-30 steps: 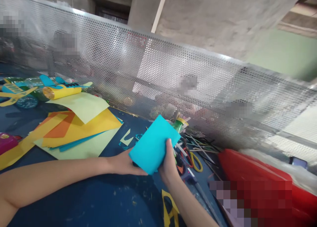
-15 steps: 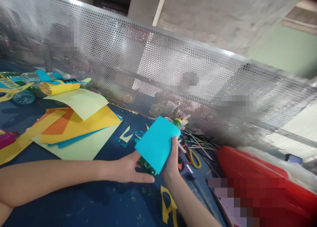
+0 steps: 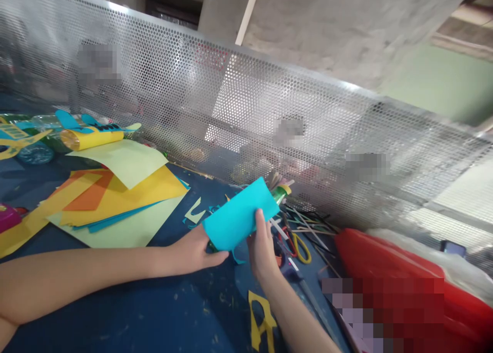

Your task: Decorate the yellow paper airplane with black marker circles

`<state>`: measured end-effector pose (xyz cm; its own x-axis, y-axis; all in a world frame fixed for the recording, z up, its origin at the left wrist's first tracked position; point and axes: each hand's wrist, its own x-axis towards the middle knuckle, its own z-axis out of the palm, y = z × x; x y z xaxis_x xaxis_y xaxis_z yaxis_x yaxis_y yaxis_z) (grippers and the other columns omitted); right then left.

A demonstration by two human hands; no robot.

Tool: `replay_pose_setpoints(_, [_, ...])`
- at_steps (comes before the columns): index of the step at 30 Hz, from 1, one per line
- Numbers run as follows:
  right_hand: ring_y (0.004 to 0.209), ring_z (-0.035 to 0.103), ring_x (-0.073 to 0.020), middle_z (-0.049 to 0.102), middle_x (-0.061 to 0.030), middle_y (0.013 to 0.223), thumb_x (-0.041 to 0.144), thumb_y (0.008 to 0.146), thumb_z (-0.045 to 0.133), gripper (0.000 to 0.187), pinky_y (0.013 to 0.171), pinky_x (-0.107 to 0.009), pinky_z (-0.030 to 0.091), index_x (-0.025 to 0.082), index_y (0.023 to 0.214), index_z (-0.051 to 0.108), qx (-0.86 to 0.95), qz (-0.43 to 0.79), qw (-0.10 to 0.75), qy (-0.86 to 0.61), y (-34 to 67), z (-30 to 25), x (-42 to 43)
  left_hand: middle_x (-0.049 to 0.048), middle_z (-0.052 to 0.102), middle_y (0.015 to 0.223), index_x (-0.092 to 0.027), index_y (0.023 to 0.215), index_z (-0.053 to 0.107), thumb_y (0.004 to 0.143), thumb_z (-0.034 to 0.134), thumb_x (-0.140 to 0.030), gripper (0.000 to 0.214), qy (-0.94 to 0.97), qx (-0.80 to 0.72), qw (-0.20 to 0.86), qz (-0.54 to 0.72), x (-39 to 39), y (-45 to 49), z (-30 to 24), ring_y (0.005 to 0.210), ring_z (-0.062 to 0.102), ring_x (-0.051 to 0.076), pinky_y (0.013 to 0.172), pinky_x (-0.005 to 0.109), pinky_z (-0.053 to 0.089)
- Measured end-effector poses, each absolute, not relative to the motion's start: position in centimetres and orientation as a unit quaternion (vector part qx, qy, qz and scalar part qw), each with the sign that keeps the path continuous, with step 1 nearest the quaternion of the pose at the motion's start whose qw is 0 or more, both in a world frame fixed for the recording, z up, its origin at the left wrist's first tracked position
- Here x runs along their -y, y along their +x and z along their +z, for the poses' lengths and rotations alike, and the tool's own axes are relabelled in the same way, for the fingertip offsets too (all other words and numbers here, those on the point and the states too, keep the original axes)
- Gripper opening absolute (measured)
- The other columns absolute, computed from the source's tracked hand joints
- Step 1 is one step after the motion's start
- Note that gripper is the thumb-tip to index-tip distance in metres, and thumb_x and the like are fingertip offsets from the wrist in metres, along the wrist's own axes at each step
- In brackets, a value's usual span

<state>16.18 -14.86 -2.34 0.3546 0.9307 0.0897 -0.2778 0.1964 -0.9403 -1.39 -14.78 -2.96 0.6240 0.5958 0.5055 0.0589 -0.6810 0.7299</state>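
- Your left hand [image 3: 194, 249] grips the green bottle [image 3: 280, 196] near its base; your right hand [image 3: 264, 251] holds the blue paper [image 3: 234, 217], thumb on top.
- Paper curls over bottle, above the desk [image 3: 154, 312], toward its far edge.
- Possible fault: paper springs loose if your thumb slackens.

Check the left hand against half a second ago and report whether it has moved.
Yes: the left hand has shifted up and to the left in the view, its thumb now farther from the yellow cut-out scrap.
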Motion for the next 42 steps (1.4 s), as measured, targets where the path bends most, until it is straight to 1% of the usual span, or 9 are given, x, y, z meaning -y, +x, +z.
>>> replay_pose_setpoints(2, [0.119,0.057,-0.0239,0.059,-0.0026,0.135,0.059,0.077,0.066,0.074,0.094,-0.039,0.05,0.031,0.142,0.044,0.351,0.446,0.683,-0.46,16.4,-2.2,14.5,0.0111,0.048,0.139,-0.022,0.141,0.04,0.087,0.058,-0.032,0.057,0.847,-0.226,0.293,0.381,14.1,-1.6,-3.2,0.13,0.044,0.03,0.112,0.046,0.033])
replay_pose_setpoints(5, [0.111,0.06,-0.0247,0.064,-0.0066,0.126,0.061,0.076,0.065,0.071,0.089,-0.039,0.052,0.024,0.136,0.051,0.343,0.47,0.688,-0.433,16.2,-2.0,14.2,0.0142,0.042,0.141,-0.019,0.135,0.045,0.082,0.062,-0.032,0.057,0.854,-0.303,0.229,0.356,13.4,-1.7,-3.9,0.124,0.047,0.032,0.106,0.047,0.04])
replay_pose_setpoints(10, [0.103,0.064,-0.0244,0.071,-0.0052,0.109,0.062,0.073,0.067,0.071,0.084,-0.037,0.054,0.022,0.131,0.055,0.333,0.508,0.682,-0.407,16.0,-1.9,14.2,0.0162,0.036,0.145,-0.019,0.119,0.059,0.085,0.056,-0.03,0.035,0.898,-0.319,0.08,0.292,13.1,-1.8,-4.5,0.127,0.041,0.037,0.104,0.053,0.038])
replay_pose_setpoints(15, [0.106,0.064,-0.0261,0.071,-0.0051,0.111,0.064,0.07,0.069,0.074,0.082,-0.038,0.056,0.024,0.131,0.055,0.333,0.528,0.672,-0.399,16.3,-2.1,14.0,0.0147,0.035,0.146,-0.023,0.128,0.055,0.089,0.053,-0.031,0.04,0.915,-0.308,0.013,0.262,12.9,-2.0,-4.6,0.129,0.04,0.035,0.106,0.051,0.036])
replay_pose_setpoints(19, [0.102,0.065,-0.0255,0.07,-0.0053,0.113,0.063,0.071,0.068,0.072,0.08,-0.037,0.056,0.024,0.13,0.055,0.338,0.507,0.681,-0.406,16.4,-2.3,13.9,0.0149,0.034,0.148,-0.025,0.128,0.056,0.094,0.051,-0.034,0.036,0.923,-0.295,-0.028,0.246,12.6,-2.2,-4.6,0.131,0.04,0.035,0.106,0.047,0.037])
replay_pose_setpoints(25, [0.097,0.065,-0.0238,0.069,-0.0051,0.11,0.064,0.074,0.064,0.07,0.078,-0.037,0.056,0.025,0.132,0.053,0.346,0.462,0.702,-0.416,16.3,-1.9,14.2,0.015,0.044,0.141,-0.022,0.128,0.056,0.094,0.052,-0.038,0.037,0.927,-0.239,-0.1,0.271,12.5,-2.2,-4.4,0.137,0.034,0.032,0.11,0.045,0.035])
replay_pose_setpoints(28, [0.102,0.063,-0.0249,0.068,-0.0063,0.114,0.065,0.076,0.062,0.07,0.08,-0.038,0.055,0.024,0.132,0.054,0.331,0.452,0.711,-0.424,16.2,-1.6,14.2,0.0168,0.046,0.139,-0.02,0.131,0.052,0.094,0.053,-0.041,0.042,0.927,-0.214,-0.111,0.288,12.3,-2.2,-4.5,0.136,0.036,0.033,0.108,0.047,0.038])
replay_pose_setpoints(35, [0.118,0.057,-0.0268,0.063,-0.0064,0.127,0.065,0.078,0.058,0.068,0.095,-0.044,0.05,0.024,0.132,0.055,0.331,0.479,0.702,-0.41,16.3,-1.6,14.0,0.0252,0.038,0.144,-0.013,0.143,0.032,0.091,0.056,-0.046,0.066,0.922,-0.216,-0.066,0.316,11.9,-2.2,-5.8,0.132,0.042,0.036,0.104,0.053,0.043])
replay_pose_setpoints(42, [0.109,0.063,-0.0266,0.07,-0.0057,0.113,0.061,0.075,0.065,0.059,0.09,-0.042,0.053,0.023,0.121,0.061,0.3,0.486,0.696,-0.435,16.6,-1.3,14.1,0.0212,0.033,0.149,-0.017,0.128,0.052,0.092,0.056,-0.033,0.039,0.932,-0.199,-0.015,0.302,12.1,-2.4,-5.3,0.135,0.038,0.037,0.107,0.059,0.036])
